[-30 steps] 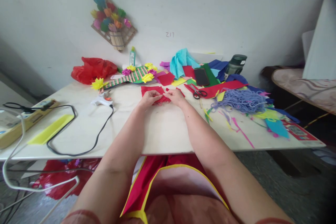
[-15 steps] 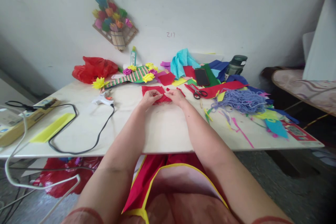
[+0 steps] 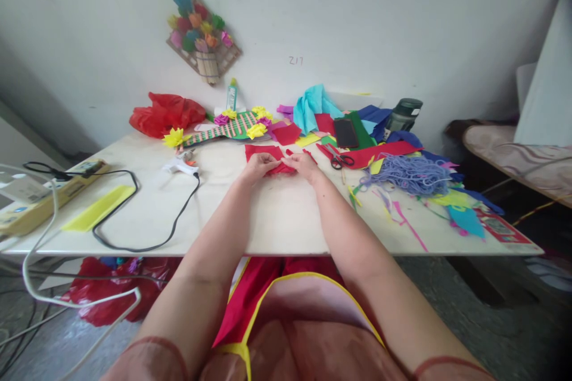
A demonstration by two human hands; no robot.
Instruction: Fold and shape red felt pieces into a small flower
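Note:
A piece of red paper (image 3: 261,152) lies on the white table (image 3: 277,214), a little past its middle. My left hand (image 3: 260,165) pinches its near left part. My right hand (image 3: 304,165) pinches it just to the right, fingertips close to the left hand's. The part of the paper between my fingers looks folded or crumpled. Black-handled scissors (image 3: 340,160) lie just right of my right hand on red paper strips.
A glue gun (image 3: 179,165) with a black cord (image 3: 147,244) lies to the left, near a yellow strip (image 3: 99,208) and a power strip (image 3: 40,202). Coloured papers, purple yarn (image 3: 409,174), a dark bottle (image 3: 403,114), a red bag (image 3: 167,112) and paper flowers (image 3: 243,125) crowd the back and right.
My hands stay on the red paper with only small finger movement. The view has shifted slightly, so everything sits a bit further right and lower.

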